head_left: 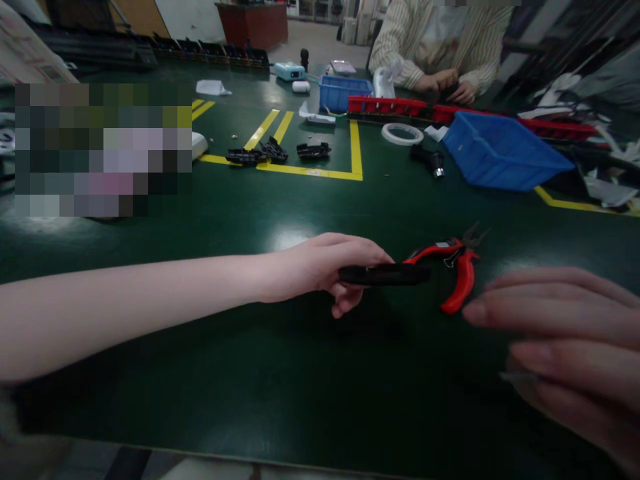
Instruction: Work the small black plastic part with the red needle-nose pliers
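My left hand [320, 270] reaches in from the left and grips a flat black part [390, 274], seen edge-on, above the green table. Just past the part's right end lie red-handled pliers [463, 267], their jaws apart and pointing away. My right hand [565, 333], blurred, is at the right edge near the pliers' lower handle. Its fingers are bent together around a small thin grey piece [519, 377], too blurred to name. Farther back, small black parts [257, 153] lie by the yellow tape marks, with another black part [313, 151] to their right.
A blue bin [505, 150], a tape roll [402, 134] and a black tool [429, 161] stand or lie at the back right. Beyond them is a long red strip [387, 106] beside a smaller blue basket [343, 93]. A person in a striped shirt [400, 40] sits across the green table [225, 373].
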Action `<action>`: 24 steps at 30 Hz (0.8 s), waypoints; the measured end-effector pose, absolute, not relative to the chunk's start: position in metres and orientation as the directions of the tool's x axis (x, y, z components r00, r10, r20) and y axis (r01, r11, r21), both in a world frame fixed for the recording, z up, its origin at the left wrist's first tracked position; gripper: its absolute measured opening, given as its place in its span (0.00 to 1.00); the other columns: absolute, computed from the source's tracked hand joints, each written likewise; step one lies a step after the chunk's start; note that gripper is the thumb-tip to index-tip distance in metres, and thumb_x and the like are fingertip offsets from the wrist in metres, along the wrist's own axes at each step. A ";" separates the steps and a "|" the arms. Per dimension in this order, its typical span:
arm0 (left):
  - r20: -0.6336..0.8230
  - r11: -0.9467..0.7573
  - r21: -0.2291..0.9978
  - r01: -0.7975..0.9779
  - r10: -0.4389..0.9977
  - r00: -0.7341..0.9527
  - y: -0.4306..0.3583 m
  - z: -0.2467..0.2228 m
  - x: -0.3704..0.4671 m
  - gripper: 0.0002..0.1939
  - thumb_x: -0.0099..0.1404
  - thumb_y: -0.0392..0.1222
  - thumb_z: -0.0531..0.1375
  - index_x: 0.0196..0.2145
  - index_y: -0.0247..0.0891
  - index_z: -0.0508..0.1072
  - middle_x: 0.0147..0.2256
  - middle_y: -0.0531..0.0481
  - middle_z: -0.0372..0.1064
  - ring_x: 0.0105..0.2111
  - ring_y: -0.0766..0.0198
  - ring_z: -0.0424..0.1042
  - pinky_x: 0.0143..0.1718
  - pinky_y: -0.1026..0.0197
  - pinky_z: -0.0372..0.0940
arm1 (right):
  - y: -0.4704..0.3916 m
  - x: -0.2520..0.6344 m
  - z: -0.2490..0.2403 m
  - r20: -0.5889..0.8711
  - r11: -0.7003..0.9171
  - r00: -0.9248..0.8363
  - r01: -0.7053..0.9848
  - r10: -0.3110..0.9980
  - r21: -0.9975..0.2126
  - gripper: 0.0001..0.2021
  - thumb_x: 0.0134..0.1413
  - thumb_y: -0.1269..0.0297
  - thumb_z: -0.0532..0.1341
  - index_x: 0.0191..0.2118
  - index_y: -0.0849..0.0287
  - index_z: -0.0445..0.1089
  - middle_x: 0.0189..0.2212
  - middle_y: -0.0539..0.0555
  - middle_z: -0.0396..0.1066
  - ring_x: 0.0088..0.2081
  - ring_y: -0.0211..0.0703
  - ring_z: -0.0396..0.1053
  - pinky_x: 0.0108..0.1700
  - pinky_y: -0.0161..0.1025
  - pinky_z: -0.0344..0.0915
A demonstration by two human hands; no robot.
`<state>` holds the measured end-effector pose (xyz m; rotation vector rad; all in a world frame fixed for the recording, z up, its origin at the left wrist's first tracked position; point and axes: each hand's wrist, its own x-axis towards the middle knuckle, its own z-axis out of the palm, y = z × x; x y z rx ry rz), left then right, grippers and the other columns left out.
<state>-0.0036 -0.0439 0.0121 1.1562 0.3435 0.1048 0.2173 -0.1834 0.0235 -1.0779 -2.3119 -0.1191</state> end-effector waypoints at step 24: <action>-0.220 0.093 0.973 0.210 0.125 0.967 -0.042 0.016 -0.005 0.20 0.59 0.41 0.65 0.47 0.38 0.67 0.36 0.51 0.68 0.24 0.71 0.68 0.25 0.67 0.67 | -0.159 0.191 0.031 0.411 0.722 -0.666 0.692 0.622 0.029 0.06 0.60 0.74 0.55 0.42 0.61 0.66 0.38 0.56 0.71 0.37 0.41 0.68 0.40 0.40 0.65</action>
